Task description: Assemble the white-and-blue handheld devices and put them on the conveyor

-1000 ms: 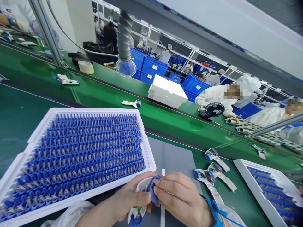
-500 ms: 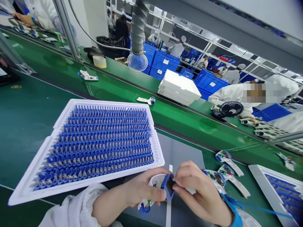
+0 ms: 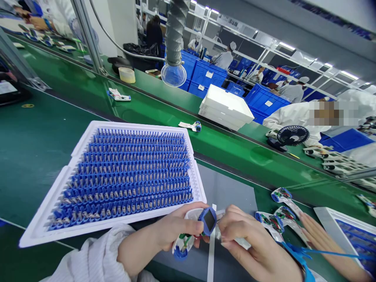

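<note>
My left hand [image 3: 179, 227] is wrapped round a white-and-blue handheld device [image 3: 208, 221]. Its dark square screen in a blue frame faces up and right; green circuit board and wires show below my thumb. My right hand [image 3: 249, 239] is just right of the screen, thumb and fingertips pinched together. Something thin and pale is near those fingertips, too small to name. Left of the device lies a white tray [image 3: 199, 188] with rows of small blue parts [image 3: 126, 176] with metal-looking pieces. A grey mat [image 3: 235, 192] with a white stripe lies beneath my hands.
Several open white device halves [image 3: 270, 223] with circuit boards lie at right. Another person's hand [image 3: 329, 243] reaches over them beside a second tray [image 3: 326, 213]. A green conveyor belt [image 3: 241, 150] carries loose device halves [image 3: 194, 125]. Beyond it are stacked white trays [image 3: 225, 105] and a small fan [image 3: 293, 135].
My right hand has drawn slightly right, away from the screen, which now faces more towards me. Another person's hand has come in at right by the device halves. The view has shifted slightly.
</note>
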Demonstrator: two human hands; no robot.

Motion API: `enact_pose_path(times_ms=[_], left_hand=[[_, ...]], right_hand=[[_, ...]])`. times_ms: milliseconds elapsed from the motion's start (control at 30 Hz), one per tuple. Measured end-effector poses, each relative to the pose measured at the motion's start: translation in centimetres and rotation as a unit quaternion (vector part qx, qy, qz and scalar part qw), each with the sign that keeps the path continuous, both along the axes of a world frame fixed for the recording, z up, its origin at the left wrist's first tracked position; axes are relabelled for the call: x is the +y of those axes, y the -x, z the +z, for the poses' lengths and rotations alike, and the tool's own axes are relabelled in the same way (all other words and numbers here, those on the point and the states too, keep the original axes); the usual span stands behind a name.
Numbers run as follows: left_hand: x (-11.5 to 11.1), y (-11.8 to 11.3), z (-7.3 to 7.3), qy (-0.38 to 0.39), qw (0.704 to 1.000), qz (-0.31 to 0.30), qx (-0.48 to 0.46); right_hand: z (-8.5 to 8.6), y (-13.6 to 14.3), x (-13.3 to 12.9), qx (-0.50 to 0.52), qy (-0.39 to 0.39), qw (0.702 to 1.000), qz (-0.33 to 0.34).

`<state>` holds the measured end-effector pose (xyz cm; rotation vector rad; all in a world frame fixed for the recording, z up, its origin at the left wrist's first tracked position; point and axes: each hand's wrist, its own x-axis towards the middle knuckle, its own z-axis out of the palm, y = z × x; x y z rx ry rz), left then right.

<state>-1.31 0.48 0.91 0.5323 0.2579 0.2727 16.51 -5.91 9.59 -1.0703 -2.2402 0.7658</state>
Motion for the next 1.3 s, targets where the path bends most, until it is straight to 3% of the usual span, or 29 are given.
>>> enact_pose_path(times_ms=[167, 433, 700, 800, 867, 933, 1000, 1167, 1300], left_hand=[[-0.2, 0.0, 0.1, -0.035, 0.999, -0.015, 0.005], [-0.6, -0.4, -0.4, -0.05, 0.997, -0.031, 0.057], [-0.8, -0.8, -0.5, -0.005, 1.0, -0.004, 0.008], [-1.0, -0.8, -0.7, -0.011, 1.0, 0.012, 0.001], [-1.1, -0.9, -0.7, -0.017, 1.0, 0.015, -0.004], [-1.2, -0.9, -0.7, -0.03, 0.999, 0.006, -0.014], [-1.2, -0.9, -0.8, -0.054, 0.998, 0.006, -0.016], [-1.2, -1.0, -1.1, -0.127, 0.989, 0.071, 0.015], [-1.2, -0.9, -1.4, -0.176, 0.983, 0.053, 0.005]], right_hand=[[-0.5, 0.0, 0.2, 0.066, -0.052, 0.994, -0.071], [-1.1, 0.4, 1.0, 0.02, -0.028, 0.998, -0.056], [-1.4, -0.1, -0.7, 0.02, 0.012, 0.999, -0.043], [-2.3, 0.1, -1.2, 0.011, -0.1, 0.992, -0.077], [-3.2, 0.3, -1.5, -0.03, -0.222, 0.969, -0.104], [-3.9, 0.3, -1.6, -0.077, -0.296, 0.946, -0.107], [-4.2, 0.1, -1.6, -0.103, -0.307, 0.941, -0.096], [-3.7, -0.2, -1.6, -0.119, -0.292, 0.946, -0.07], [-3.4, 0.0, -1.4, -0.154, -0.247, 0.956, -0.043]])
